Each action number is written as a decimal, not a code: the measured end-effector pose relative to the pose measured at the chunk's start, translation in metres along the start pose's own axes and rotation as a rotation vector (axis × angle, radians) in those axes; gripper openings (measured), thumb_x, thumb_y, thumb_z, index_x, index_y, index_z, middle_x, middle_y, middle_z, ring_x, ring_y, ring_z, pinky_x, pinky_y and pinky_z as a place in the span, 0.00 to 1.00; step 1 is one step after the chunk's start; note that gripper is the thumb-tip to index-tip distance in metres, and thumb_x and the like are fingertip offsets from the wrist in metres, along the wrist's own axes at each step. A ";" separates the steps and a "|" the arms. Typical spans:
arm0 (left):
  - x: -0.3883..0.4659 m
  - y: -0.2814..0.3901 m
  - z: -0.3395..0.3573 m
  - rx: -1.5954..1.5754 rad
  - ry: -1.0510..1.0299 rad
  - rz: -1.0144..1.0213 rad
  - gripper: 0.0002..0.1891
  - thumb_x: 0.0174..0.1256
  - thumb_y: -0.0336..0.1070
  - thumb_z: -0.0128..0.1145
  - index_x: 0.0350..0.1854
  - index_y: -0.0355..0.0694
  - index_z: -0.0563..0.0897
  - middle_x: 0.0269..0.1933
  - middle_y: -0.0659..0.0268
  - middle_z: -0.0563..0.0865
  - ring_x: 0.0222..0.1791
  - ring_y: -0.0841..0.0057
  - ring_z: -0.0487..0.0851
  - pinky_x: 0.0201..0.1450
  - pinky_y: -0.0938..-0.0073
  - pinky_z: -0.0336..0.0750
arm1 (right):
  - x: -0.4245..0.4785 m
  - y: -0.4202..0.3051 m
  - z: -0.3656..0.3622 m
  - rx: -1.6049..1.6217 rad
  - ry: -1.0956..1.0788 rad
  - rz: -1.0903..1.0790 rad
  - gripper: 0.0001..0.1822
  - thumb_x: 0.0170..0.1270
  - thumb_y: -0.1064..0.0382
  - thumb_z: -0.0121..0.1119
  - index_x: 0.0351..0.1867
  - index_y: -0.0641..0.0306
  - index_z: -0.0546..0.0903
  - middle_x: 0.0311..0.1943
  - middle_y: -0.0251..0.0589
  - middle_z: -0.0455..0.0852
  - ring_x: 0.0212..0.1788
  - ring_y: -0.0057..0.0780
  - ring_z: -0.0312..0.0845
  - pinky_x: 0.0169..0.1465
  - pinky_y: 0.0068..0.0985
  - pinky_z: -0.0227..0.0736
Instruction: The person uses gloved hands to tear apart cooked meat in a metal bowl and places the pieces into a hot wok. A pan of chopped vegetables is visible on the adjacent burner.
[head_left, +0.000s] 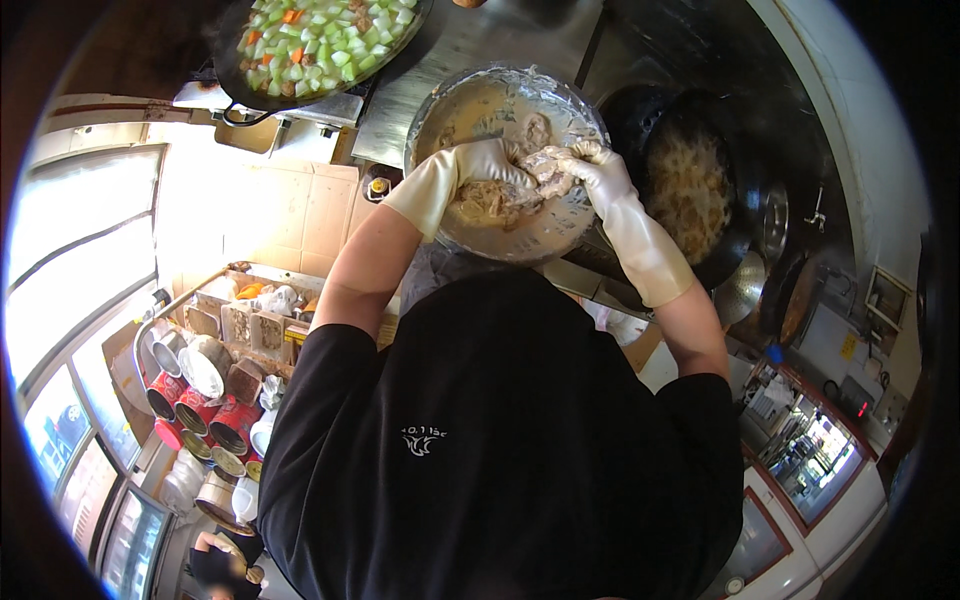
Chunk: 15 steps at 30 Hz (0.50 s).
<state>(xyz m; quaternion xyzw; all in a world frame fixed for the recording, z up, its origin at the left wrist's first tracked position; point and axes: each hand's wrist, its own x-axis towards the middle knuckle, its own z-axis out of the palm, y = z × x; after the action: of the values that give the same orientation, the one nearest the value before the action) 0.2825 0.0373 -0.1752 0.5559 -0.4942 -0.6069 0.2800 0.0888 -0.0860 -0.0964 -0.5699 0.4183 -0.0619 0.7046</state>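
Both hands wear long, pale rubber gloves and work over a large metal basin smeared with batter. My left hand and my right hand grip a batter-coated piece of meat between them. Under my left hand, more coated meat lies in the wet batter. Another coated piece sits toward the far side of the basin. To the right of the basin, pieces of food bubble in the oil of a dark wok.
A pan of diced green vegetables, carrot and browned bits sits at the upper left. A perforated ladle rests beside the wok. Seasoning bins and open red cans crowd the left. Another person is at the lower left.
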 end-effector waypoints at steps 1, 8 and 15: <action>-0.003 0.003 0.000 -0.021 -0.003 0.035 0.19 0.57 0.47 0.74 0.48 0.44 0.90 0.43 0.67 0.92 0.41 0.77 0.85 0.49 0.71 0.78 | 0.001 0.003 -0.002 0.017 0.033 0.013 0.11 0.61 0.74 0.66 0.45 0.72 0.86 0.40 0.41 0.89 0.36 0.27 0.84 0.40 0.25 0.79; -0.001 -0.025 0.001 -0.425 -0.127 0.095 0.24 0.58 0.33 0.72 0.55 0.30 0.82 0.45 0.62 0.89 0.45 0.72 0.87 0.51 0.73 0.81 | -0.003 0.000 -0.007 0.240 0.053 -0.019 0.09 0.59 0.76 0.67 0.42 0.71 0.85 0.43 0.45 0.90 0.44 0.30 0.86 0.53 0.25 0.78; -0.038 0.002 0.005 -0.981 -0.010 -0.006 0.19 0.58 0.23 0.65 0.53 0.32 0.83 0.45 0.60 0.90 0.42 0.73 0.88 0.47 0.73 0.83 | -0.015 -0.013 -0.014 0.344 0.025 -0.149 0.08 0.61 0.75 0.67 0.42 0.68 0.86 0.42 0.45 0.90 0.39 0.28 0.85 0.33 0.25 0.81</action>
<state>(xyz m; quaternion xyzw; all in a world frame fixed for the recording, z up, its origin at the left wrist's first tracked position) 0.2855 0.0720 -0.1586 0.3569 -0.1497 -0.7716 0.5048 0.0752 -0.0921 -0.0770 -0.4699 0.3669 -0.1917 0.7797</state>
